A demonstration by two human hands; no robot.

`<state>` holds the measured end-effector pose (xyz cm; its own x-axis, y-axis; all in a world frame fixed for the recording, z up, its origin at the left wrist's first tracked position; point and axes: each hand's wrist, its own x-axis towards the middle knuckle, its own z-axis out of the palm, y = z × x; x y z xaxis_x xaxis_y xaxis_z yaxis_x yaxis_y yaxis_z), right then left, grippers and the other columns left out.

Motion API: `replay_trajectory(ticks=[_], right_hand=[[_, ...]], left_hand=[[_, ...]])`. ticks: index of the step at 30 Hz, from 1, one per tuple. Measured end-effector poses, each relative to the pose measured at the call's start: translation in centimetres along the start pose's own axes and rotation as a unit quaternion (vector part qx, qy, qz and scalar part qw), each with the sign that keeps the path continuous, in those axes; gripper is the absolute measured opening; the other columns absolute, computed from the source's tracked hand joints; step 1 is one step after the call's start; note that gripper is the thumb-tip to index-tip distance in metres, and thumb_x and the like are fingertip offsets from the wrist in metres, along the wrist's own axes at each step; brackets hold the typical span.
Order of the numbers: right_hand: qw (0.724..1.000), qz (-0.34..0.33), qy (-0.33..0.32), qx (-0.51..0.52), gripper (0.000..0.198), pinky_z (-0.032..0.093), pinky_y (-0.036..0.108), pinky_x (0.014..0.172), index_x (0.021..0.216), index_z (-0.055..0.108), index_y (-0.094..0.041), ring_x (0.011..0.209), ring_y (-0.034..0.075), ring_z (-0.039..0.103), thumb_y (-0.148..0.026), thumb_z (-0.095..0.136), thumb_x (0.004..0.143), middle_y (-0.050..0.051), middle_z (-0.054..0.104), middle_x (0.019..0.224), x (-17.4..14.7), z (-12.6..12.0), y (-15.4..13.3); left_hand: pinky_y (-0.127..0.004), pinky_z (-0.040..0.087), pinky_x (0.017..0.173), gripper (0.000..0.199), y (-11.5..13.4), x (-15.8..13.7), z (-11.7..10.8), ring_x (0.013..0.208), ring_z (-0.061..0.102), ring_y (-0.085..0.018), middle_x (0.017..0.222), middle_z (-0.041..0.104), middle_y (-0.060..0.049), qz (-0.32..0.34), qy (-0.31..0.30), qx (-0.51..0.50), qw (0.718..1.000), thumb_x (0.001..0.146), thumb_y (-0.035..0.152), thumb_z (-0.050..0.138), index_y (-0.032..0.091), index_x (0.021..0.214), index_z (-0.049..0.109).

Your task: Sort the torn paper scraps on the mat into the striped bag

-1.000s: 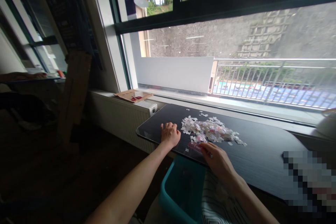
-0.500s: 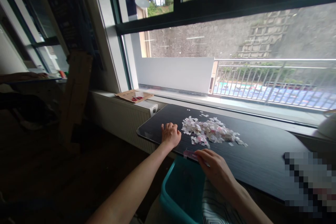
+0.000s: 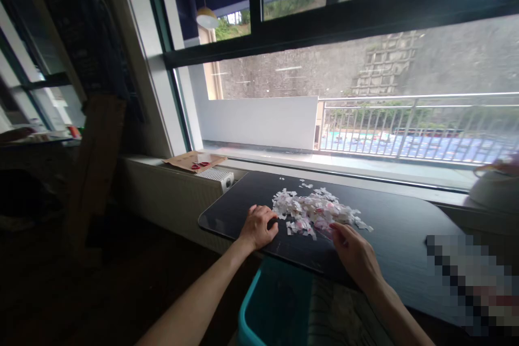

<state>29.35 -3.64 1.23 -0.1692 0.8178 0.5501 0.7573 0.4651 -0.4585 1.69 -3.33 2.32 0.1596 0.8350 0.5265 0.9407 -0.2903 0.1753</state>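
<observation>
A heap of small white and pinkish paper scraps (image 3: 300,208) lies on the dark tabletop (image 3: 389,211). My right hand (image 3: 357,251) is at the heap's near right side, fingers closed on a pink see-through strip (image 3: 323,225) whose far end is among the scraps; its exact kind is unclear. At the heap's left edge my left hand (image 3: 259,227) rests on the table, fingers curved and thumb apart, with nothing visible in it. Below the table's near edge stands a teal bin (image 3: 249,303), its inside dark.
Red-handled scissors (image 3: 200,165) lie on brown cardboard (image 3: 178,161) by the radiator (image 3: 174,200). A blurred-out item (image 3: 470,281) is at the table's right. Behind the table runs a window sill (image 3: 348,172); a cardboard sheet (image 3: 95,173) leans at left.
My right hand has carried the pink strip from above the bin at the table edge forward to the scraps. My left hand stays on the table, thumb now farther from its fingers. The view has shifted.
</observation>
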Motion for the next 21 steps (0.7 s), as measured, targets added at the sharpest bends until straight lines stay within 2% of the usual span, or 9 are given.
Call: replay_trajectory(ticks=[4, 8, 16, 21], right_hand=[[0.998, -0.022, -0.024, 0.055, 0.027, 0.049, 0.026, 0.065, 0.102, 0.066, -0.020, 0.071, 0.016, 0.064, -0.029, 0.045, 0.088, 0.005, 0.070, 0.093, -0.44, 0.08, -0.65], [0.997, -0.012, -0.004, 0.078, 0.027, 0.049, 0.026, 0.065, 0.100, 0.067, -0.018, 0.068, 0.016, 0.063, -0.027, 0.045, 0.087, 0.006, 0.070, 0.089, -0.56, -0.29, -0.94], [0.991, -0.015, -0.010, 0.135, 0.026, 0.049, 0.023, 0.065, 0.099, 0.068, -0.017, 0.071, 0.016, 0.064, -0.025, 0.047, 0.086, 0.006, 0.072, 0.088, -0.38, -0.05, -0.79], [0.993, -0.002, -0.010, 0.115, 0.025, 0.048, 0.024, 0.065, 0.098, 0.069, -0.018, 0.070, 0.016, 0.065, -0.025, 0.049, 0.085, 0.005, 0.072, 0.087, -0.28, -0.13, -1.02]], left_hand=[[-0.043, 0.035, 0.097, 0.016, -0.29, 0.14, 0.11, 0.092, 0.059, -0.022, 0.094, 0.064, -0.004, 0.036, -0.012, -0.023, 0.999, 0.076, 0.027, 0.058, 0.023, 0.087, 0.067], [-0.045, 0.033, 0.098, 0.013, -0.32, 0.14, 0.24, 0.091, 0.059, -0.022, 0.090, 0.064, -0.004, 0.027, 0.010, -0.020, 0.999, 0.076, 0.025, 0.057, 0.021, 0.084, 0.066], [-0.044, 0.035, 0.096, 0.010, -0.27, 0.09, 0.22, 0.087, 0.059, -0.021, 0.085, 0.064, -0.004, 0.010, 0.036, 0.004, 0.999, 0.077, 0.024, 0.055, 0.020, 0.079, 0.064], [-0.047, 0.033, 0.098, 0.010, -0.27, 0.08, 0.13, 0.087, 0.059, -0.022, 0.085, 0.064, -0.004, 0.011, 0.040, 0.009, 0.999, 0.077, 0.024, 0.055, 0.021, 0.077, 0.064]])
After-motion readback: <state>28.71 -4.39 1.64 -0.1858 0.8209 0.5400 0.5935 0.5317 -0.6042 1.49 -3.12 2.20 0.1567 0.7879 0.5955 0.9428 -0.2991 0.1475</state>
